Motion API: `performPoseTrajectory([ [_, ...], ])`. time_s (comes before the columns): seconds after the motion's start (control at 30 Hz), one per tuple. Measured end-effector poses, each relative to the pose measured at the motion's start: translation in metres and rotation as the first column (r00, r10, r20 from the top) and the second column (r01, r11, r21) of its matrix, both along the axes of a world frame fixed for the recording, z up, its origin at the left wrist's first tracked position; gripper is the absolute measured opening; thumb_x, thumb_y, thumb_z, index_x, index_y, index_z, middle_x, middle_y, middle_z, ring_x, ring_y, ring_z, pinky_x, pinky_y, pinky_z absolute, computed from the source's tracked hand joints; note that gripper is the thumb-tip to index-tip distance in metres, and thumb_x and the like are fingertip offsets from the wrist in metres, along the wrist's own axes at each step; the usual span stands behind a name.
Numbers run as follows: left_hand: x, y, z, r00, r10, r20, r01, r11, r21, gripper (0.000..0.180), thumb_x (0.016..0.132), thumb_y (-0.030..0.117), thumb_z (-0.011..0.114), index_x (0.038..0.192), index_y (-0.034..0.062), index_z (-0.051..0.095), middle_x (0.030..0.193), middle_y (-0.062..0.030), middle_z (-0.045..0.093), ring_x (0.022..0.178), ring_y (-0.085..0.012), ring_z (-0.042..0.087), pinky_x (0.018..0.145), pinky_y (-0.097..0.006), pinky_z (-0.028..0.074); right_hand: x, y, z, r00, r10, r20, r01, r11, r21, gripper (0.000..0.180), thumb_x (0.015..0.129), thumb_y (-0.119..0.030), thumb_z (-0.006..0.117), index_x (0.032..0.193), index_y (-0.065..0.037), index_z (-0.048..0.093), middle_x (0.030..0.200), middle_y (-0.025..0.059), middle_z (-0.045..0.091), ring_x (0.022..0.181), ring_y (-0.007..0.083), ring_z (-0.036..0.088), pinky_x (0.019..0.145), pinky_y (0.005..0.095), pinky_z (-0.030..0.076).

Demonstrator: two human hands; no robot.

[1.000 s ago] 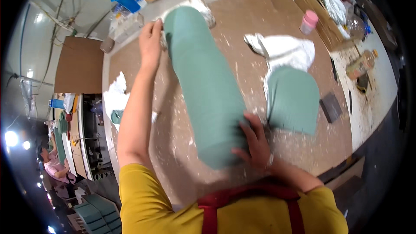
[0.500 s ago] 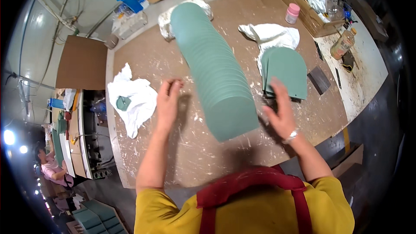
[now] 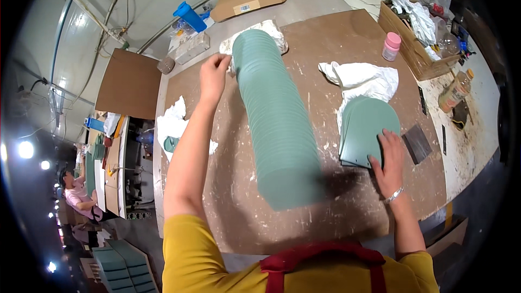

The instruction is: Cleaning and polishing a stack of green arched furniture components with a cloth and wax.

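Observation:
A long row of overlapping green, round-ended sheets (image 3: 277,114) runs across the board-topped table, its far end on a bundled white cloth (image 3: 274,30). My left hand (image 3: 213,76) reaches beside that far end, fingers bent and tips close together; whether anything is between them I cannot make out. To the right lies a smaller stack of green sheets (image 3: 366,125), partly on a crumpled white cloth (image 3: 372,78). My right hand (image 3: 389,163) rests at this stack's near right edge, fingers spread, thumb apart.
Another white cloth (image 3: 173,122) with a small green piece lies left, partly behind my left forearm. At right are a pink jar (image 3: 391,46), a dark flat piece (image 3: 417,144), a bottle (image 3: 456,91) and a filled cardboard box (image 3: 412,49). A person (image 3: 81,195) works far left.
My left hand has moved away from me to the row's far end. My right hand has come down onto the smaller stack's edge. The whole view has shifted.

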State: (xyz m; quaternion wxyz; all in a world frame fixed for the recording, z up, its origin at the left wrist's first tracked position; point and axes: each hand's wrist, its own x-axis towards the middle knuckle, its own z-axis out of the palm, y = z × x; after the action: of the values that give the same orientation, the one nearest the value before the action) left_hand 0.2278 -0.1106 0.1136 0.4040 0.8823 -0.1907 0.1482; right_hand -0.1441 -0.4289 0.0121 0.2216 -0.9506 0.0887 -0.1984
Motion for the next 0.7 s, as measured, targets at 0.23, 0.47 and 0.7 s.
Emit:
performPoseTrajectory([
  [0.23, 0.108, -0.063, -0.028, 0.947, 0.288, -0.141, -0.275, 0.956, 0.100, 0.035, 0.083, 0.035, 0.073, 0.090, 0.0001, 0.072, 0.080, -0.0100, 0.069, 0.074, -0.0180, 0.062, 0.074, -0.033, 0.048, 0.000, -0.001, -0.001, 0.996, 0.017, -0.091, -0.013, 0.999, 0.038, 0.046, 0.081, -0.012, 0.063, 0.125, -0.002, 0.053, 0.145, 0.0201, 0.039, 0.134, 0.0458, 0.032, 0.110, 0.0564, 0.024],
  [0.47, 0.122, -0.061, -0.045, 0.970, 0.243, -0.026, -0.243, 0.970, 0.001, 0.033, 0.086, 0.031, 0.070, 0.092, -0.0015, 0.070, 0.083, -0.0141, 0.071, 0.078, -0.0241, 0.065, 0.076, -0.036, 0.049, 0.008, 0.003, 0.000, 0.994, -0.012, -0.106, 0.018, 0.998, 0.056, 0.045, 0.081, -0.014, 0.062, 0.123, -0.001, 0.054, 0.144, 0.0204, 0.040, 0.133, 0.0453, 0.033, 0.109, 0.0558, 0.024],
  [0.7, 0.079, 0.020, -0.009, 0.958, 0.108, -0.266, -0.143, 0.982, -0.119, 0.035, 0.091, 0.030, 0.066, 0.086, -0.0051, 0.068, 0.071, -0.0088, 0.062, 0.066, -0.0152, 0.052, 0.066, -0.032, 0.044, 0.010, -0.008, 0.029, 0.971, 0.024, -0.239, 0.007, 0.992, 0.128, 0.046, 0.083, -0.020, 0.064, 0.126, -0.004, 0.055, 0.144, 0.0173, 0.042, 0.134, 0.0410, 0.035, 0.112, 0.0504, 0.025],
])
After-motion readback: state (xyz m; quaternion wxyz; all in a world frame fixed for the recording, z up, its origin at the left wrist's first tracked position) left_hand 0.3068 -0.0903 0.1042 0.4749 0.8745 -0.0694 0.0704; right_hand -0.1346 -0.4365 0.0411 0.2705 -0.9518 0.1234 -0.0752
